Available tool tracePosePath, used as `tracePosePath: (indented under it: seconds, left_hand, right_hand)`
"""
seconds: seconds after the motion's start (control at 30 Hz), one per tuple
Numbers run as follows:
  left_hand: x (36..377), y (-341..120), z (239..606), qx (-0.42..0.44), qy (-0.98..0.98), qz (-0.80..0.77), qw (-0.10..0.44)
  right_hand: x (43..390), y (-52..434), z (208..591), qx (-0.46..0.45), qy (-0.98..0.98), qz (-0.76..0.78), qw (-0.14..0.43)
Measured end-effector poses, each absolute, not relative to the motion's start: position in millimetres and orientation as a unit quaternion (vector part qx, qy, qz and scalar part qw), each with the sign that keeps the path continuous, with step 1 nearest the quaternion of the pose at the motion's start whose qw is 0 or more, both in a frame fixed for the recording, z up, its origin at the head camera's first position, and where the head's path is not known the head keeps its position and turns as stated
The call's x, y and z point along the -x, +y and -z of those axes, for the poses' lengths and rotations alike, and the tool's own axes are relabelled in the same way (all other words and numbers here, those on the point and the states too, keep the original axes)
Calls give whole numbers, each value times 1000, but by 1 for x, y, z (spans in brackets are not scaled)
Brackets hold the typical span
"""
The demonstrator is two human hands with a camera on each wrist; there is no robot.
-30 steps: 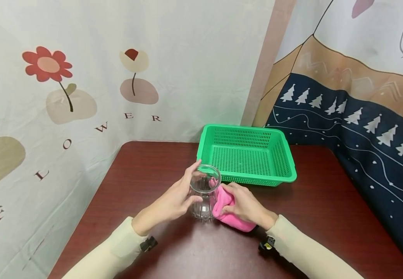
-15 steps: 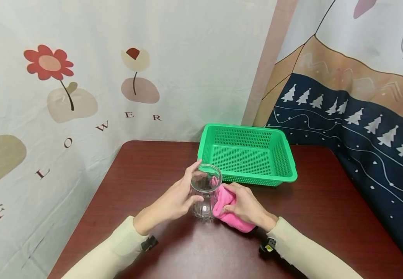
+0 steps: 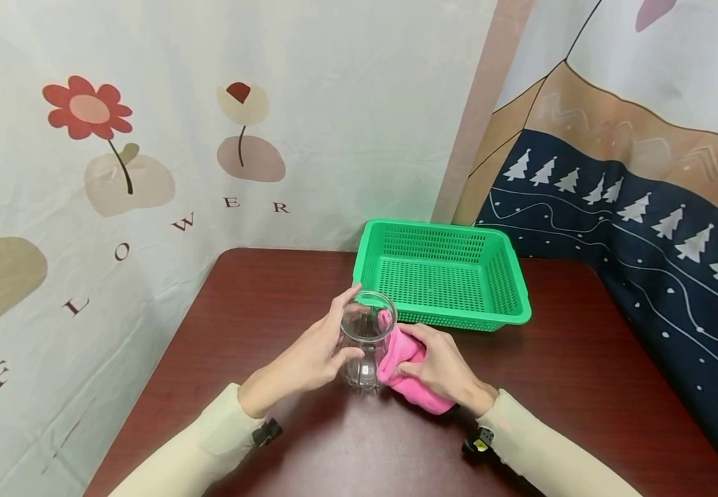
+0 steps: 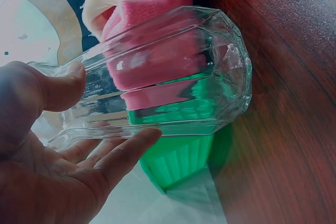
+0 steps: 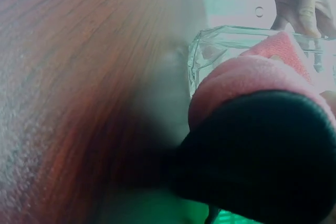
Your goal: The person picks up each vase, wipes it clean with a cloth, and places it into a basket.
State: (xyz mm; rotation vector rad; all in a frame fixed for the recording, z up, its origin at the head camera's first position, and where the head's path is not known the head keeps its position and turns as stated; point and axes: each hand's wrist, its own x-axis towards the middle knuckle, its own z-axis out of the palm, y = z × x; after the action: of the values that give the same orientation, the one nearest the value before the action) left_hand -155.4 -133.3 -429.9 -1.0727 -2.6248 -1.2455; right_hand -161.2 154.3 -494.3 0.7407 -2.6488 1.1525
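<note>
A clear faceted glass vase (image 3: 365, 342) stands upright on the dark red-brown wooden desk (image 3: 259, 304), roughly at its middle and a little toward the near edge. Its round rim is open at the top and its ribbed body narrows to a waist before the base, which sits on the desk top. The left hand (image 3: 309, 355) grips the vase from the left side: the thumb lies against the near wall and the fingers curl round the far wall just below the rim, as the left wrist view shows with the thumb (image 4: 63, 85) and one finger (image 4: 126, 150) on opposite faces of the glass. The right hand (image 3: 436, 366) clutches a bunched pink cloth (image 3: 405, 369), fingers curled over it, and presses it against the right wall of the vase; a fold of the cloth reaches up to the rim. Through the glass in the left wrist view the pink of the cloth (image 4: 157, 61) shows plainly. The right wrist view is largely filled by the cloth (image 5: 252, 82) and a dark blurred shape close to the lens, with the base of the vase (image 5: 210, 56) beside it

Both forearms wear cream sleeves. Just behind the vase and the hands, toward the far right part of the desk, lies a green perforated plastic basket (image 3: 514, 286); its near wall is close to the right hand but apart from it. Printed fabric hangs behind the far and left edges of the desk, with a red flower (image 3: 88, 110), and a dark blue cloth with white trees (image 3: 645, 228) runs along the right edge
</note>
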Motion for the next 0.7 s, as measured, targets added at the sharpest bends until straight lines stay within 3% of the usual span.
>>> tracePosePath:
  seconds: [0.7]
  left_hand:
    - [154, -133, 429, 343, -858, 380, 35]
  right_hand:
    - [158, 151, 473, -276, -858, -407, 149]
